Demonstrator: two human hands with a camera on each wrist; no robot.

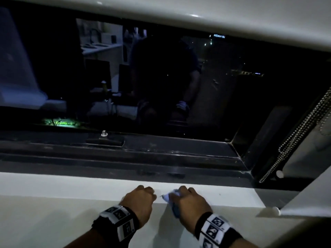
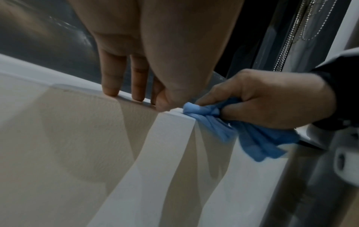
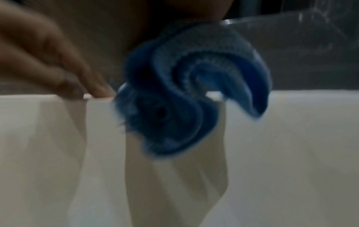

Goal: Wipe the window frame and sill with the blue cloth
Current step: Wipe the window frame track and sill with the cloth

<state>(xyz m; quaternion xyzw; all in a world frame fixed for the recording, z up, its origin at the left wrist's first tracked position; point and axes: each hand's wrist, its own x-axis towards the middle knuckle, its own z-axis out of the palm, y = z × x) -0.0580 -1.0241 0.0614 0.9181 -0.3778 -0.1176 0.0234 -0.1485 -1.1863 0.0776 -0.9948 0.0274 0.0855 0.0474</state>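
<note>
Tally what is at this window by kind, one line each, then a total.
Hands: 2, left hand and right hand
Blue cloth: 1
Wristbands: 2, and
Bead chain: 1
Window handle: 1
Total: 7

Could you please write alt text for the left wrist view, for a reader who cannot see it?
A right hand grips a bunched blue cloth against the front edge of a white window sill. Beside it, the left hand rests its fingertips on the same edge. A beaded blind chain hangs behind.
</note>
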